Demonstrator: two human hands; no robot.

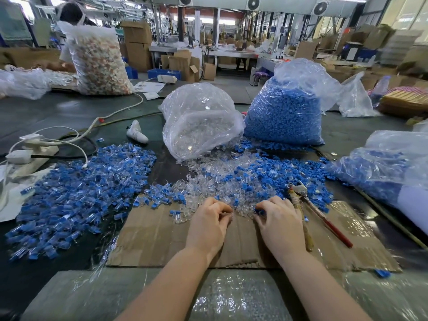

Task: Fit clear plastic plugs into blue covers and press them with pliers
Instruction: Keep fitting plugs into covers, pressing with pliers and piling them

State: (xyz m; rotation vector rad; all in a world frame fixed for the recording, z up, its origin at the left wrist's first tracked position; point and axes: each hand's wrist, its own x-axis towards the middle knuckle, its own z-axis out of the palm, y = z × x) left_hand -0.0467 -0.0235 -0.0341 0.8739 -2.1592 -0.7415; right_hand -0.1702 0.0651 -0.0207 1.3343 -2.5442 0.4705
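Head view: left hand (209, 220) pinches a clear plug (225, 214), right hand (279, 220) a blue cover (259, 212); pliers (309, 210) lie beside it, handles toward the person.

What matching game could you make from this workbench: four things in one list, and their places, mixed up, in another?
Things:
1. pliers
2. bag of blue covers
3. bag of clear plugs
4. pile of finished pieces

Places:
A. far left of the hands
B. lying just right of the right hand
C. standing behind, right of centre
D. slumped behind, centre

Pairs: 1-B, 2-C, 3-D, 4-A
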